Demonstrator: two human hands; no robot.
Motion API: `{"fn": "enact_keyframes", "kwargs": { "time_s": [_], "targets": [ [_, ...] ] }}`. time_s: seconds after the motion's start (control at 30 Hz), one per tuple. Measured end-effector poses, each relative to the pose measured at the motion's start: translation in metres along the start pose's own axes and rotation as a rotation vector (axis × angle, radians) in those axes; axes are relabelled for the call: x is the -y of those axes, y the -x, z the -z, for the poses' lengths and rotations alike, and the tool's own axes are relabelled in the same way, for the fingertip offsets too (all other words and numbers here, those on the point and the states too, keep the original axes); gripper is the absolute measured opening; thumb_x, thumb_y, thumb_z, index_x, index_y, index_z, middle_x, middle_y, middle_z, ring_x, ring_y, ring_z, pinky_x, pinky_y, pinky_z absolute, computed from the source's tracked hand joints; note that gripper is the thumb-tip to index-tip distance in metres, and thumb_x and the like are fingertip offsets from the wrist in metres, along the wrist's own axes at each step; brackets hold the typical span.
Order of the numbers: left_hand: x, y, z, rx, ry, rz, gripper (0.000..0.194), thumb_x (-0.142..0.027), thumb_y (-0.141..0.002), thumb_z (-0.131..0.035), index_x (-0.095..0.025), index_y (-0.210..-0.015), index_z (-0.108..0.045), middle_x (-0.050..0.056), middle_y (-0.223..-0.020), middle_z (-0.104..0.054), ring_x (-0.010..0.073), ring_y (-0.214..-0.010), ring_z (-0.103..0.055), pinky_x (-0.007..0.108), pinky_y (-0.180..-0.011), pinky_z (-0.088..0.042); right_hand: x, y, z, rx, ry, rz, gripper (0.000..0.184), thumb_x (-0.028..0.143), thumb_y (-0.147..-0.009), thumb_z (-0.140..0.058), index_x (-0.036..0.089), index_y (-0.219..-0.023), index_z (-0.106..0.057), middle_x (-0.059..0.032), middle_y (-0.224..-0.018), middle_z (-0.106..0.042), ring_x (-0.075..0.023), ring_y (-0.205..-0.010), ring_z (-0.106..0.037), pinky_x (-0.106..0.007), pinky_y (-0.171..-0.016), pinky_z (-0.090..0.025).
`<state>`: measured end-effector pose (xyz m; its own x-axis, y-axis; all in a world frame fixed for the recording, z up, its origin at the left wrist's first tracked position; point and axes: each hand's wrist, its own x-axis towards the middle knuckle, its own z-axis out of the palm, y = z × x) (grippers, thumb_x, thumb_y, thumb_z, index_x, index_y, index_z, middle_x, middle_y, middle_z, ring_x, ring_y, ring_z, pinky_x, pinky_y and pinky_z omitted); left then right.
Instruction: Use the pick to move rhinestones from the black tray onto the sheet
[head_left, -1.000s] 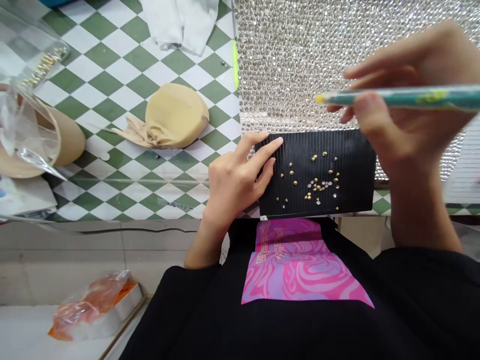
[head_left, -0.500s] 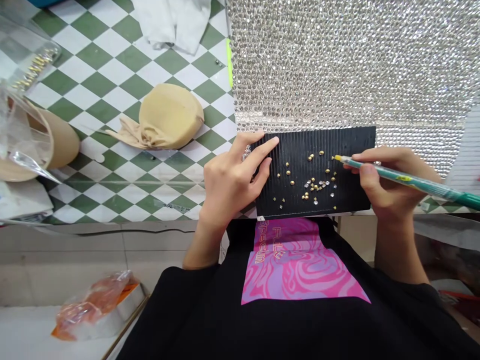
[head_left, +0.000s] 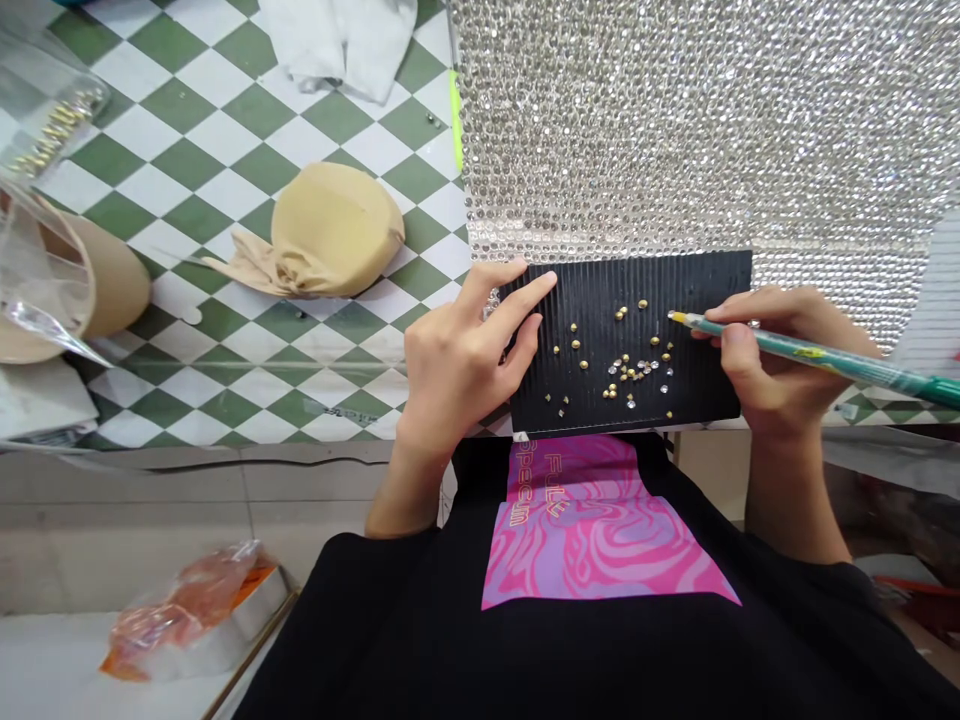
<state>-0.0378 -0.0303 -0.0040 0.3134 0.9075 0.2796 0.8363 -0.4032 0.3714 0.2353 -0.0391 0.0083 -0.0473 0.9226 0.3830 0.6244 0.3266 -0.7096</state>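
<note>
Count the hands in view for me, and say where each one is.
2. The left hand rests on the left end of the tray; the right hand holds a pen near its right end. No others show.

Left hand [head_left: 469, 345] palm-down, fingers spread. Right hand [head_left: 784, 355] bent inward, thumb and forefinger pinched (other fingers mostly hidden). Both wrists [head_left: 784, 435] near bench's [head_left: 300, 375] near edge.

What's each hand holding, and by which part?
Right hand: the green pen, held in the fingers just behind its yellow tip. Left hand: fingers at the black tray's left end; can't tell whether gripping.
</note>
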Motion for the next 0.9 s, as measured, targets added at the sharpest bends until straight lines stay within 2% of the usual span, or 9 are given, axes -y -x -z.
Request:
{"fn": "enact_keyframes", "kwargs": {
  "time_s": [0.27,0.37,0.43,0.53,0.63,0.7,0.8,0.9],
  "targets": [
    [0.000,0.000,0.001,0.007,-0.029,-0.002,0.034,-0.025,-0.097,-0.051,-0.030,-0.128,-0.066,0.006,-0.124,-0.071,0.0140,-0.076,-0.069,0.029,-0.064,-0.053,0.003,0.000,-0.001,-0.030,-0.007,-0.034,0.008,0.020,-0.084,-0.064,0.017,-0.084,-0.071,-0.0018,-0.077,-0.069,-0.0125,-0.064,-0.065,-0.027,-0.054,-0.045],
    [0.000,-0.001,0.001,0.007,-0.025,-0.007,0.035,-0.025,-0.097,-0.051,-0.030,-0.128,-0.066,0.006,-0.125,-0.071,0.0142,-0.078,-0.070,0.028,-0.065,-0.054,0.008,-0.011,0.001,-0.061,0.016,-0.027,0.010,0.020,-0.084,-0.064,0.015,-0.082,-0.072,-0.0022,-0.076,-0.070,-0.0119,-0.064,-0.065,-0.027,-0.053,-0.042],
    [0.000,-0.001,0.001,-0.009,-0.024,-0.016,0.034,-0.024,-0.097,-0.052,-0.029,-0.128,-0.067,0.006,-0.124,-0.072,0.0146,-0.079,-0.071,0.028,-0.065,-0.054,0.013,-0.026,0.000,-0.029,0.059,0.034,0.008,0.018,-0.084,-0.065,0.015,-0.083,-0.073,-0.0018,-0.078,-0.071,-0.0106,-0.065,-0.063,-0.026,-0.054,-0.040],
    [0.000,-0.001,0.001,-0.010,-0.024,-0.018,0.034,-0.025,-0.097,-0.052,-0.029,-0.128,-0.066,0.006,-0.124,-0.072,0.0148,-0.079,-0.071,0.029,-0.065,-0.054,0.018,-0.056,-0.010,0.069,0.069,0.179,0.008,0.016,-0.087,-0.063,0.015,-0.086,-0.071,-0.0004,-0.082,-0.071,-0.0094,-0.071,-0.064,-0.025,-0.062,-0.046],
    [-0.001,0.000,0.000,0.009,-0.013,0.002,0.034,-0.027,-0.098,-0.051,-0.030,-0.128,-0.066,0.006,-0.126,-0.071,0.0144,-0.079,-0.070,0.029,-0.066,-0.055,0.020,-0.088,-0.032,0.228,-0.068,0.292,0.011,0.018,-0.091,-0.060,0.013,-0.086,-0.068,0.0002,-0.082,-0.069,-0.0063,-0.072,-0.063,-0.021,-0.064,-0.047],
    [-0.001,0.000,0.000,0.014,0.000,0.012,0.034,-0.027,-0.099,-0.050,-0.030,-0.129,-0.066,0.007,-0.126,-0.070,0.0149,-0.081,-0.071,0.030,-0.068,-0.056,0.021,-0.107,-0.048,0.349,-0.155,0.304,0.016,0.022,-0.093,-0.058,0.010,-0.086,-0.065,0.0006,-0.082,-0.067,-0.0045,-0.071,-0.062,-0.018,-0.064,-0.045],
    [-0.001,0.000,0.000,0.017,0.012,0.013,0.034,-0.027,-0.099,-0.050,-0.029,-0.129,-0.066,0.008,-0.127,-0.070,0.0164,-0.083,-0.071,0.031,-0.069,-0.057,0.024,-0.125,-0.067,0.510,-0.172,0.283,0.022,0.026,-0.093,-0.054,0.008,-0.084,-0.061,0.0046,-0.081,-0.063,0.0000,-0.071,-0.057,-0.015,-0.067,-0.043],
    [-0.001,-0.001,0.001,0.014,0.017,0.009,0.035,-0.027,-0.099,-0.050,-0.029,-0.129,-0.066,0.008,-0.126,-0.069,0.0173,-0.084,-0.072,0.031,-0.069,-0.057,0.025,-0.131,-0.080,0.567,-0.201,0.286,0.021,0.028,-0.092,-0.053,0.011,-0.083,-0.060,0.0054,-0.078,-0.060,-0.0007,-0.070,-0.055,-0.015,-0.067,-0.042]
  ]
}}
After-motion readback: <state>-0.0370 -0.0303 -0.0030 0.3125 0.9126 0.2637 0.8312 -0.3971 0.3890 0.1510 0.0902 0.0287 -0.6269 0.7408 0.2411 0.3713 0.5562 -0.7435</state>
